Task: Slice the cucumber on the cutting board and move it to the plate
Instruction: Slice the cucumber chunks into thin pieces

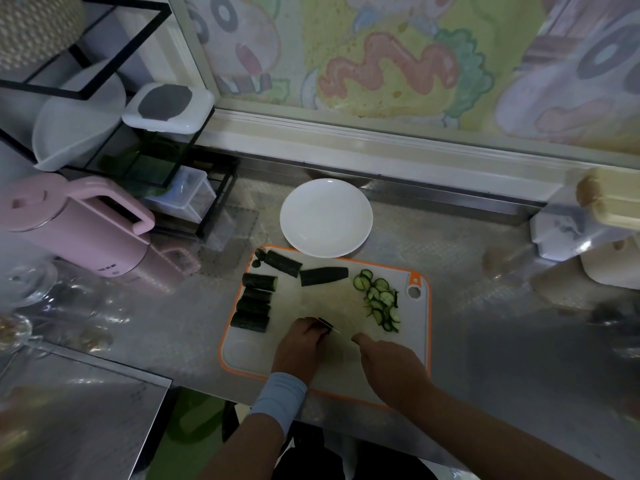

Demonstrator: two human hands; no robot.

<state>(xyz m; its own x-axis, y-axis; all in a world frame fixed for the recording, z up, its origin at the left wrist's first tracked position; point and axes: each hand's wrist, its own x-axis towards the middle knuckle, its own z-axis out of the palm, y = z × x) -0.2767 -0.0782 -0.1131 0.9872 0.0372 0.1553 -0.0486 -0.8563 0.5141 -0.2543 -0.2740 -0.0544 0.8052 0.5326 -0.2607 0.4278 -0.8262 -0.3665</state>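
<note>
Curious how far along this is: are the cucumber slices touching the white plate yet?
Apart. The head view shows the cucumber slices piled at the right of the cutting board, with bare board between them and the white plate.

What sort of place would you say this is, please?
Most likely a home kitchen counter: a cutting board with cucumber slices, a white plate beyond it, and a pink electric kettle nearby.

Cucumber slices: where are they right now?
Head view: the cucumber slices lie piled on the right side of the cutting board, beside its hanging hole and just beyond the right hand; none are on the plate.
</note>
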